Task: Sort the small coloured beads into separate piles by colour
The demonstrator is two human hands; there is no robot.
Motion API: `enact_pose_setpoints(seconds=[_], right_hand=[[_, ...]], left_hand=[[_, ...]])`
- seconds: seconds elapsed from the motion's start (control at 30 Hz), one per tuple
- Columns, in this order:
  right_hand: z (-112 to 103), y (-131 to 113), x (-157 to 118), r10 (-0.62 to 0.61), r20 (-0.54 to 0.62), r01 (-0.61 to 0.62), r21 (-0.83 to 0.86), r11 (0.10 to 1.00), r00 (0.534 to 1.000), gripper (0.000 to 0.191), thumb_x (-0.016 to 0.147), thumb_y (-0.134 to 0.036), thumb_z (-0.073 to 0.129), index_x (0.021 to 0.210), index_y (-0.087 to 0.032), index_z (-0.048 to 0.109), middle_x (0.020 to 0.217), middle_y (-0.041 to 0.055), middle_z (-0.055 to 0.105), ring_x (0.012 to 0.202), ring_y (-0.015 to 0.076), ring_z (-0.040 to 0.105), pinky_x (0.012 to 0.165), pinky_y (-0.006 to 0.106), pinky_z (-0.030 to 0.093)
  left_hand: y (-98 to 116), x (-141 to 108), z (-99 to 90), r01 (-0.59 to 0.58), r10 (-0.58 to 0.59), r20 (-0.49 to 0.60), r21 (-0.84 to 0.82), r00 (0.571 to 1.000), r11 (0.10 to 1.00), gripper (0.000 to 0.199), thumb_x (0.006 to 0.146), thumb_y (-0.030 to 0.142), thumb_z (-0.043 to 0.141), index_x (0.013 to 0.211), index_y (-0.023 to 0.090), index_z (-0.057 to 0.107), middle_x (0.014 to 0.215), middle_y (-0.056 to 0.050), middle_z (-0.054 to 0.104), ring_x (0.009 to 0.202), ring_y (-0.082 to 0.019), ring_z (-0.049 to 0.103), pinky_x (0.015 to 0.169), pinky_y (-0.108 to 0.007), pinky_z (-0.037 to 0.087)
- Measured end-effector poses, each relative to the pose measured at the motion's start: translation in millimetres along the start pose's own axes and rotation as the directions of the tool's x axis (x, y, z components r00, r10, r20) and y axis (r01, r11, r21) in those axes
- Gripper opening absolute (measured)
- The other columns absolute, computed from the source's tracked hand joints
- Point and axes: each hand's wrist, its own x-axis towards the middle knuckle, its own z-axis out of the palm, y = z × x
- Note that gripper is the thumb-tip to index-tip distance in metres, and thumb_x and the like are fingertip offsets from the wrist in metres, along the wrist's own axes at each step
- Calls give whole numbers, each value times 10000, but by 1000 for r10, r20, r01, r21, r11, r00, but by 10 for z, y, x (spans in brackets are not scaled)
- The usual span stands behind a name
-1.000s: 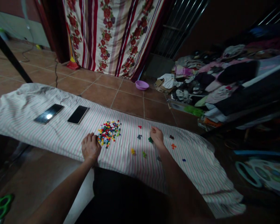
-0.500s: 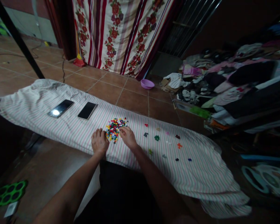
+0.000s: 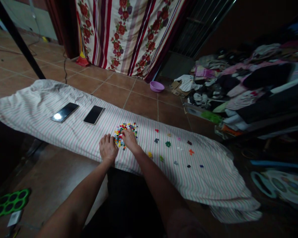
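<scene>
A heap of small many-coloured pieces (image 3: 132,127), too small to name exactly, lies on a striped cloth (image 3: 84,140). At its left edge my left hand (image 3: 108,147) rests palm down, fingers laid out on the cloth and thumb side against the pieces. Over the heap's near middle is my right hand (image 3: 129,139), its thumb and fingers pinched together among the pieces; whatever is between the fingertips is hidden. To the right, small one-colour groups lie apart, among them dark green pieces (image 3: 168,144), orange pieces (image 3: 191,152), red pieces (image 3: 157,130) and yellow pieces (image 3: 150,154).
Two phones, a left one (image 3: 65,112) with a bright reflection and a right one (image 3: 94,115), lie on the cloth left of the heap. Beyond the cloth, a purple basin (image 3: 157,86) stands on the tiled floor. Piled clothes (image 3: 228,79) fill the right side.
My right hand has moved left and slightly nearer, further over the heap. The yellow group, earlier hidden by my right arm, now shows. My left hand stays beside the pieces.
</scene>
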Motion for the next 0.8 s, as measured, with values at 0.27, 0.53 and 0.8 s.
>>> enact_pose_setpoints(seconds=[0.27, 0.53, 0.8], right_hand=[[-79, -49, -21, -35, 60, 37, -39, 999, 998, 247, 910, -172, 585, 1100, -281, 699, 1104, 54, 627, 973, 195, 595, 898, 318, 460], [-31, -110, -30, 10, 25, -10, -10, 1000, 1000, 186, 906, -160, 558, 1024, -230, 684, 1087, 71, 620, 986, 203, 591, 889, 314, 455], [-7, -99, -43, -9, -120, 32, 198, 980, 993, 156, 878, -132, 544, 973, -209, 641, 953, 26, 653, 898, 164, 601, 864, 271, 466]], left_hand=[[-1, -8, 18, -1, 1, -5, 10, 1000, 1000, 300, 875, 177, 462, 1084, 154, 677, 1324, -164, 625, 1310, -333, 489, 1088, -511, 364], [-1, -10, 16, -8, 8, -3, 37, 1000, 999, 304, 882, 178, 462, 1096, 145, 676, 1327, -160, 627, 1312, -327, 493, 1092, -493, 363], [-11, -16, 17, -26, 29, -49, 69, 998, 997, 267, 881, 190, 476, 1056, 165, 676, 1296, -149, 641, 1278, -307, 512, 1063, -469, 371]])
